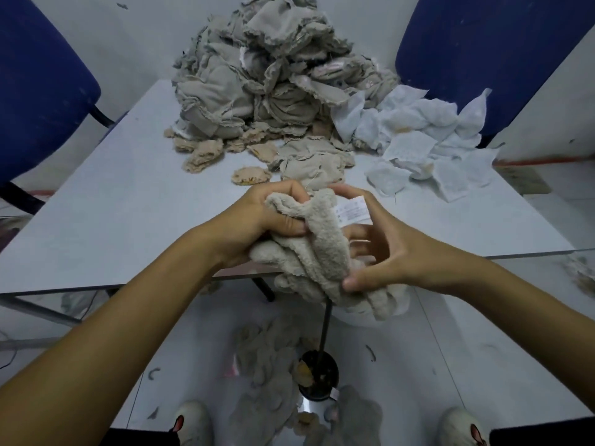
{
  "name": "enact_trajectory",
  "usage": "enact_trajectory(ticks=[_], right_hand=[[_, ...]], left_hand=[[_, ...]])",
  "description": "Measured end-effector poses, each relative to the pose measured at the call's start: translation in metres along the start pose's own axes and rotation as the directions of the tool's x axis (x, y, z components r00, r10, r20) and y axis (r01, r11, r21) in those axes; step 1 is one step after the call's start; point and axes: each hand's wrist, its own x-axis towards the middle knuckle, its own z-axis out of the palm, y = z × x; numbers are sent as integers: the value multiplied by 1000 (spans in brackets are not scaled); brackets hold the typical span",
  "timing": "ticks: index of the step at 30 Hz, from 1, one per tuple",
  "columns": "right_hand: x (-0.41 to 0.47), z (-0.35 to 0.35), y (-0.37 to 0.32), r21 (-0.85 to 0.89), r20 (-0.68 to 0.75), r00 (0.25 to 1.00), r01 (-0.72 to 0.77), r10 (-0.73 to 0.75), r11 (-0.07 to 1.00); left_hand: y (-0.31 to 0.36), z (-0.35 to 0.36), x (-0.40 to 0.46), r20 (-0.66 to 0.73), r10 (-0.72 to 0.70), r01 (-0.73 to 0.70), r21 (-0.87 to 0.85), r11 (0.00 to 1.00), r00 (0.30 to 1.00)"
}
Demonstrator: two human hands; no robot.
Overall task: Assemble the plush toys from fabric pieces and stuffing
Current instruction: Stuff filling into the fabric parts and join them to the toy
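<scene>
A blue chair (35, 91) stands at the far left beside the pale worktop (128, 201). The left hand (257, 220) grips a beige plush skin (318, 252), fingers curled tight around its upper folds, above the worktop's near edge. A heap of grey-beige fabric pieces (264, 75) rises at the back of the worktop. The right hand (383, 252) pinches the skin's lower part between thumb and fingers, just beside its white label (352, 210). White fabric squares (425, 140) lie to the right.
</scene>
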Motion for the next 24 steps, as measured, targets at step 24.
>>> enact_trajectory(ticks=[24], right_hand=[[-1, -14, 1, -113, 88, 996, 21, -11, 993]], left_hand=[[26, 2, -12, 154, 47, -112, 449, 887, 987]])
